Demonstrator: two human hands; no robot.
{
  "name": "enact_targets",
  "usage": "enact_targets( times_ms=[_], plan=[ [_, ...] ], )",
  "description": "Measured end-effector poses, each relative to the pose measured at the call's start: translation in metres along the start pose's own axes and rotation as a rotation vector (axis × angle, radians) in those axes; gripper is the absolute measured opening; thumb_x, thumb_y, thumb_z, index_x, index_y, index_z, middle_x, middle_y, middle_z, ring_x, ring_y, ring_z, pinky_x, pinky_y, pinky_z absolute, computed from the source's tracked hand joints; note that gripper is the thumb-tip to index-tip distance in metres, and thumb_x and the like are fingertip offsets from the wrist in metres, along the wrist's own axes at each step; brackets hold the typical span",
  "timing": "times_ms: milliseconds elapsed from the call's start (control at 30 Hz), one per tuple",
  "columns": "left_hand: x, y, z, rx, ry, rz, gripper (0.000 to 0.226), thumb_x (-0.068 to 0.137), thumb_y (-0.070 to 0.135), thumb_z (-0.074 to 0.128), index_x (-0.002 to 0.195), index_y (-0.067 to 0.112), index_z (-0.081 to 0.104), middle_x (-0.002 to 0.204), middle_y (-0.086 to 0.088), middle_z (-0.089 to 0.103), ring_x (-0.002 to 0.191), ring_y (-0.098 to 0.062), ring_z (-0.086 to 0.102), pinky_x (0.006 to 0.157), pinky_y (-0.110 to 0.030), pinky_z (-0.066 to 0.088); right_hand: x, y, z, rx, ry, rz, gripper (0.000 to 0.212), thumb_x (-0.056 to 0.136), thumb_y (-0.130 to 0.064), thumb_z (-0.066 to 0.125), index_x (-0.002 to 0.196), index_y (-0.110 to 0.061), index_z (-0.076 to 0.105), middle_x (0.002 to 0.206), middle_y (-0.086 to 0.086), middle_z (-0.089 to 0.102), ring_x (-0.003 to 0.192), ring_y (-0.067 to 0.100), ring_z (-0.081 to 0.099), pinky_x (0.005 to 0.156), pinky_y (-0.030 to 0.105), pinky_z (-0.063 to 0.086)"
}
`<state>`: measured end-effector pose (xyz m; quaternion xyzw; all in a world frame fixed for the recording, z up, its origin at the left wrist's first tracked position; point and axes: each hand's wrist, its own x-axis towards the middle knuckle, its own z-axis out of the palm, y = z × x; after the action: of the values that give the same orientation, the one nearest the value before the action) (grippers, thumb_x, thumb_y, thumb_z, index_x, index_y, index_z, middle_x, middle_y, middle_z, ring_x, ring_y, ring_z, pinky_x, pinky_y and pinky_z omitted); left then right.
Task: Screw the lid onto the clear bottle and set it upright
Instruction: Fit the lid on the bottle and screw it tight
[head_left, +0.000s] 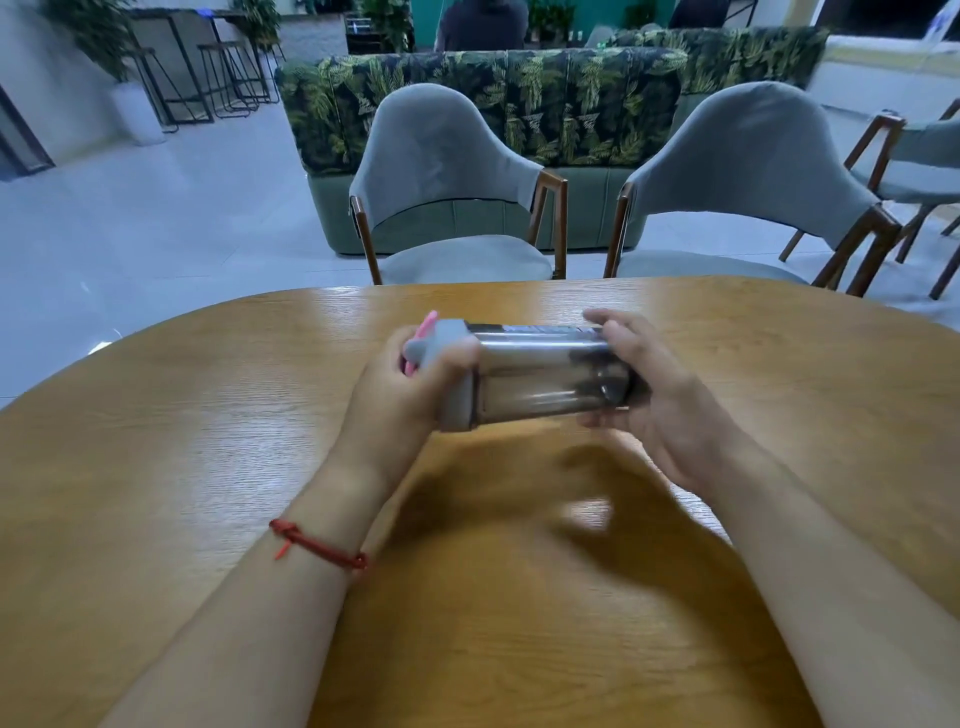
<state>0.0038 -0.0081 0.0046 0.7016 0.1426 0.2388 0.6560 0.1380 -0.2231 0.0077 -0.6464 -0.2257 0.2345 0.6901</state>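
Observation:
A clear bottle (540, 376) lies on its side in the air above the wooden table (208, 415), its base pointing right. A grey lid (453, 343) with a pink part sits on the bottle's left end. My left hand (400, 395) is wrapped around the lid, thumb across its side. At the other end my right hand (654, 395) cups the bottle's base, fingers above and below it. The picture is slightly blurred around both hands.
Two grey upholstered chairs (457, 182) (748, 176) stand at the table's far edge, with a leaf-patterned sofa (519, 104) behind them. A third chair (914, 161) is at the right. A person sits beyond the sofa.

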Motion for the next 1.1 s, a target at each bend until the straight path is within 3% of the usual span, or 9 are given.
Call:
enact_targets(
  times_ms=[100,167,233,500,600,667,767,900,1100],
  plan=[
    [0.007,0.007,-0.006,-0.301,-0.013,-0.581,0.049,0.082,0.059,0.081,0.114,0.021,0.085,0.111,-0.016,0.085,0.089,-0.027,0.081,0.052,-0.040,0.067,-0.007,0.011,0.002,-0.372,-0.027,-0.438,0.055,0.095,-0.035,0.076,0.145,-0.028,0.056,0.126,0.002,0.063,0.102,0.017,0.070,0.081,0.031,0.060],
    [0.007,0.011,-0.012,-0.275,-0.033,-0.668,0.038,0.085,0.057,0.079,0.096,0.021,0.085,0.076,-0.007,0.081,0.064,-0.021,0.080,0.048,-0.039,0.067,-0.009,0.015,0.001,-0.552,-0.063,-0.643,0.059,0.092,-0.032,0.082,0.142,-0.013,0.055,0.121,0.007,0.063,0.103,0.023,0.069,0.082,0.037,0.059],
    [0.008,0.009,-0.015,-0.285,-0.058,-0.660,0.037,0.084,0.057,0.079,0.096,0.022,0.084,0.072,-0.005,0.080,0.059,-0.020,0.079,0.049,-0.039,0.068,-0.007,0.016,-0.001,-0.615,-0.066,-0.753,0.058,0.091,-0.032,0.082,0.136,-0.004,0.057,0.120,0.012,0.063,0.109,0.035,0.067,0.084,0.050,0.059],
    [0.007,0.000,-0.005,-0.187,-0.059,-0.170,0.066,0.089,0.055,0.068,0.128,0.002,0.072,0.113,-0.021,0.073,0.102,-0.035,0.076,0.061,-0.044,0.067,-0.001,0.017,0.006,-0.317,0.100,-0.414,0.025,0.097,-0.049,0.071,0.112,-0.030,0.064,0.101,0.001,0.070,0.097,0.039,0.074,0.070,0.053,0.060],
    [0.004,-0.005,-0.002,-0.058,-0.021,0.027,0.073,0.086,0.057,0.072,0.127,-0.002,0.067,0.127,-0.035,0.067,0.111,-0.045,0.077,0.075,-0.060,0.068,-0.001,0.009,0.008,-0.201,0.130,-0.331,0.027,0.100,-0.047,0.067,0.106,-0.021,0.064,0.094,-0.004,0.070,0.090,0.035,0.079,0.056,0.037,0.053],
    [-0.002,-0.004,-0.002,0.066,0.011,0.155,0.072,0.086,0.058,0.073,0.130,0.002,0.065,0.121,-0.032,0.070,0.109,-0.037,0.076,0.088,-0.053,0.066,0.001,0.006,0.007,-0.147,0.137,-0.264,0.033,0.102,-0.045,0.062,0.106,-0.012,0.061,0.097,0.009,0.073,0.084,0.036,0.078,0.052,0.037,0.049],
    [-0.011,0.002,-0.005,0.283,0.018,0.387,0.057,0.088,0.054,0.070,0.121,0.008,0.062,0.099,-0.008,0.065,0.086,-0.014,0.066,0.067,-0.033,0.057,0.003,0.003,0.009,-0.071,0.094,-0.102,0.051,0.102,-0.053,0.057,0.109,-0.003,0.062,0.114,0.030,0.073,0.084,0.038,0.065,0.051,0.036,0.048],
    [-0.013,0.008,-0.008,0.361,-0.023,0.526,0.059,0.087,0.047,0.072,0.121,0.001,0.058,0.099,-0.004,0.060,0.082,-0.011,0.065,0.060,-0.021,0.051,0.001,-0.001,0.011,-0.035,0.078,0.060,0.040,0.107,-0.054,0.055,0.107,-0.017,0.072,0.112,0.020,0.077,0.080,0.028,0.066,0.051,0.031,0.049],
    [-0.012,0.010,-0.007,0.335,-0.074,0.558,0.060,0.086,0.042,0.076,0.124,0.001,0.056,0.105,-0.010,0.061,0.086,-0.016,0.067,0.059,-0.030,0.055,-0.002,-0.003,0.008,0.018,0.073,0.067,0.042,0.106,-0.053,0.057,0.113,-0.013,0.071,0.109,0.021,0.076,0.080,0.027,0.065,0.052,0.030,0.049]
  ],
)
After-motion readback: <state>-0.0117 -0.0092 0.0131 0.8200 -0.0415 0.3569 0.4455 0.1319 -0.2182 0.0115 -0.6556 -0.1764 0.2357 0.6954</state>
